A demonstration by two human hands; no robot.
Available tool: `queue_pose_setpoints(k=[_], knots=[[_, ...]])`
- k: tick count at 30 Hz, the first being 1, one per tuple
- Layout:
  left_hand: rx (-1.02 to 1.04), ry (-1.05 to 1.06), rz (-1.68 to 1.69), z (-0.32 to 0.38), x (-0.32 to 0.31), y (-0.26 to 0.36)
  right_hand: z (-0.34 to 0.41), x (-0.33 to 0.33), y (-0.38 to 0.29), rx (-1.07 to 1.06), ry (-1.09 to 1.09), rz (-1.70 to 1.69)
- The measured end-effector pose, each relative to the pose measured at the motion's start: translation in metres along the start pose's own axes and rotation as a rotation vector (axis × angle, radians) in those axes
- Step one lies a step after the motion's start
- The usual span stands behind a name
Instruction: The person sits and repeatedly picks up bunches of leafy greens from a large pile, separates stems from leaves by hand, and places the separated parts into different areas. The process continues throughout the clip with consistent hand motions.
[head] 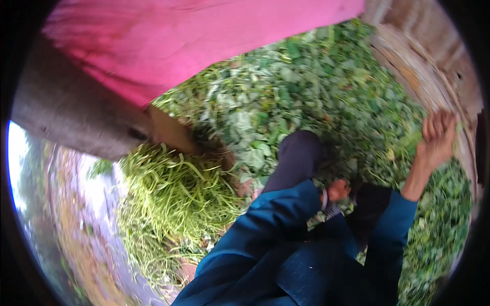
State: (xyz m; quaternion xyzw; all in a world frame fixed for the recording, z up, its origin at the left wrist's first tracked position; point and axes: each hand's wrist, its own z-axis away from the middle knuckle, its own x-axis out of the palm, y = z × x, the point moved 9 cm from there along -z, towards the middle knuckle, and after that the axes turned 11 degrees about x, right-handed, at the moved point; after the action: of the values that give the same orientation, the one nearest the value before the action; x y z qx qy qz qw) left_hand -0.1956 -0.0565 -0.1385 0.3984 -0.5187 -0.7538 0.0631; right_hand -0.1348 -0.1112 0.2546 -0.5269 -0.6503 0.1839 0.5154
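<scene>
My left hand (338,190), with a bracelet at the wrist, hangs low between my knees; its fingers are blurred, and whether it holds anything cannot be told. My right hand (438,137) is raised at the right with its fingers curled, beside the wooden edge; a bit of green shows by it, but its hold is unclear. Beneath and around both hands spreads a thick layer of loose green leaves (283,91). To the left of my knee lies a heap of pale green stems (183,191), long and thin.
A pink cloth (214,34) hangs across the top left, above a thick wooden post or beam (84,103). Weathered wood (413,65) borders the leaves at the right. Wet-looking ground (103,214) lies outside at the lower left.
</scene>
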Motion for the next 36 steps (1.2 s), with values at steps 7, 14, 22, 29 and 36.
queue_pose_setpoints(k=[7,14,22,29,36], knots=[[0.407,0.901,0.035,0.039,-0.208,0.097,0.015,-0.044,0.083,0.399,0.082,0.118],[0.268,0.513,1.198,0.058,-0.199,0.111,0.057,-0.012,0.158,0.654,-0.034,-0.089],[0.373,0.634,0.915,0.111,-0.217,0.111,0.081,0.053,0.162,0.472,-0.457,0.547],[0.348,0.711,0.824,0.165,-0.237,0.104,0.115,0.115,0.176,0.591,-0.687,0.156],[0.029,0.865,0.047,0.318,-0.291,0.044,0.157,0.126,0.206,0.843,-0.856,0.149]])
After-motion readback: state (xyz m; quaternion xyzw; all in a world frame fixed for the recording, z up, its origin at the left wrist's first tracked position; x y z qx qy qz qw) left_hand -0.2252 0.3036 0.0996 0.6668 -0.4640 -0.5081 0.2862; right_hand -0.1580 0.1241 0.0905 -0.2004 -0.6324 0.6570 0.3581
